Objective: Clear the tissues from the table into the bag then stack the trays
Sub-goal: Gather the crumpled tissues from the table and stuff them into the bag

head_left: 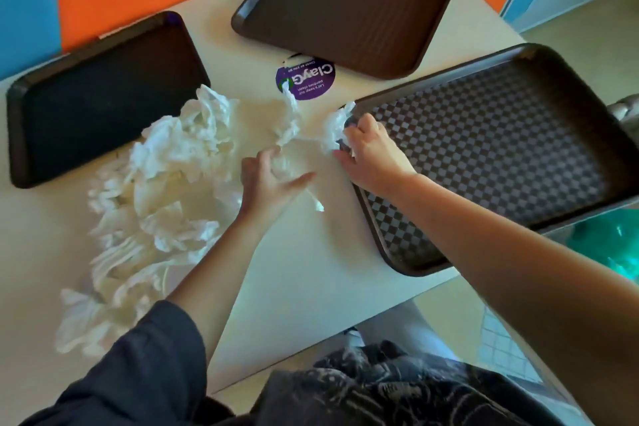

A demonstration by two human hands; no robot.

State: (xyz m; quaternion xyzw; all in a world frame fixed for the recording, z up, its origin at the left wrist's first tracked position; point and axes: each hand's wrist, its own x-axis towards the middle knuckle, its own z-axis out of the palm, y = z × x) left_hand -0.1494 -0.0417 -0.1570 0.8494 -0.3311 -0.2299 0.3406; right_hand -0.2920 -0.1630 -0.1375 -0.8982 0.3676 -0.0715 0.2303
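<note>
Gripping a crumpled tissue (333, 130) at the checkered tray (501, 149) corner, the right hand (371, 156) sits w/ the green bag (608, 245) to its right off the table edge, while the left hand (268, 180), fingers loosely curled on a tissue wad (287, 135), is nearer the main tissue pile (162, 190) to its left.

On the pale table (311, 270) lie three dark trays. One tray (103, 97) is at the left edge, a second tray (345, 7) is at the far edge, and a checkered tray (501, 156) sits at the right edge, its corner reaching over the side. A big heap of white tissues (166, 183) spreads from the middle toward the near left corner. The left hand (269, 180) grips some tissue at the heap's right side. The right hand (370, 149) holds a crumpled tissue (337, 126) beside the checkered tray's corner. A round purple sticker (306, 81) is between the trays. A green bag (608, 245) shows below the right edge.
</note>
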